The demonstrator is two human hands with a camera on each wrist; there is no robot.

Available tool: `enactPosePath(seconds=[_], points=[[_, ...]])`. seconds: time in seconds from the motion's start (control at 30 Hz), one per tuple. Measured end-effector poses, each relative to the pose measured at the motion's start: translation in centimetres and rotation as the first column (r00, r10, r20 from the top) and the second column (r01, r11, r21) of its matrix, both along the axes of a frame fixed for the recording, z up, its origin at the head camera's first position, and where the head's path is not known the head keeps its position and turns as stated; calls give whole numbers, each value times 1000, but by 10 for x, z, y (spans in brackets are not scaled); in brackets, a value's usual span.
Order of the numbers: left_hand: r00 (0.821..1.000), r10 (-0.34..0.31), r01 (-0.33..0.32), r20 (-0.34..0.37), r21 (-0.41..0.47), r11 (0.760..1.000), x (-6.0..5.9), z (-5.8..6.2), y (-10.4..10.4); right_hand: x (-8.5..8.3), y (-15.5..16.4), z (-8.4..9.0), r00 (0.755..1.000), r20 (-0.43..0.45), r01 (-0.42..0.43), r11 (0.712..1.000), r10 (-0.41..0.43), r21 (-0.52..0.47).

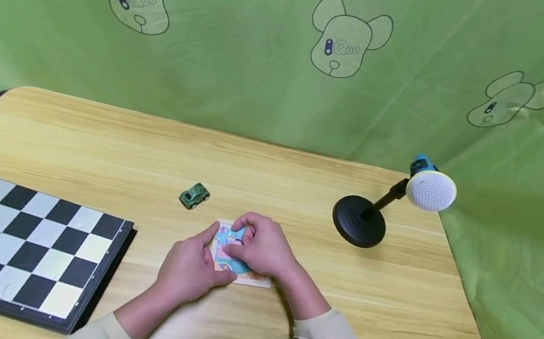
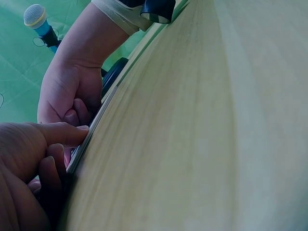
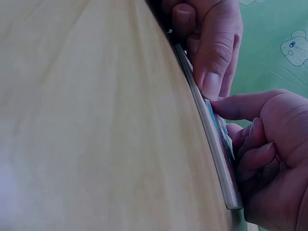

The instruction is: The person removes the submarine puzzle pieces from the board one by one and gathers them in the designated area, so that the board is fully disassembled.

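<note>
Most of the puzzle card [image 1: 231, 250] is hidden under both hands, so I can't make out the full print; wrist views give me only its thin edge. What shows is a flat square board, light blue with pink and orange cartoon art, lying on the wooden table [image 1: 389, 309] near the front middle. Left hand [image 1: 190, 270] holds its left edge, thumb on top. Right hand [image 1: 261, 246] has fingers curled over the top face, pressing or pinching there (can't tell which). Green toy car [image 1: 194, 195] sits just behind the card, chessboard [image 1: 11, 240] well left, microphone on stand [image 1: 395, 205] to the right.
</note>
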State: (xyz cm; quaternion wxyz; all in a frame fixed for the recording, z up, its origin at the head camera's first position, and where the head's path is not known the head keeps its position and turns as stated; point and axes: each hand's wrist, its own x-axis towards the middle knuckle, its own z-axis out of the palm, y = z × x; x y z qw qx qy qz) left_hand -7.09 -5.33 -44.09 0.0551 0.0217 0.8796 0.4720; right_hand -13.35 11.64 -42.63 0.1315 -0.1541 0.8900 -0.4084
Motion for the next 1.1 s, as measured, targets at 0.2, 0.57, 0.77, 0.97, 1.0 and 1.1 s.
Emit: enactPosePath(seconds=[0.2,0.57,0.77,0.97,1.0,1.1], points=[[1000,5,-5,2,-6,1000,0,0,-1,0,-1,1,1000,-10,-4,1000,4,0],[1000,17,-16,11,-3,1000,0,1,-2,2,1,8,994,-91,-46,996,53,72],[1000,12,-12,7,-7,1000,-1,1,-1,4,6,12,990,-125,-57,993,69,99],[1000,8,-8,6,-12,1000,-1,0,0,2,9,7,989,-125,-67,993,78,94],[1000,7,-7,7,-11,1000,-1,-1,0,2,9,6,988,-133,-69,994,81,89],[1000,5,-4,7,-14,1000,-1,-1,0,2,10,2,983,-160,-76,994,89,81]])
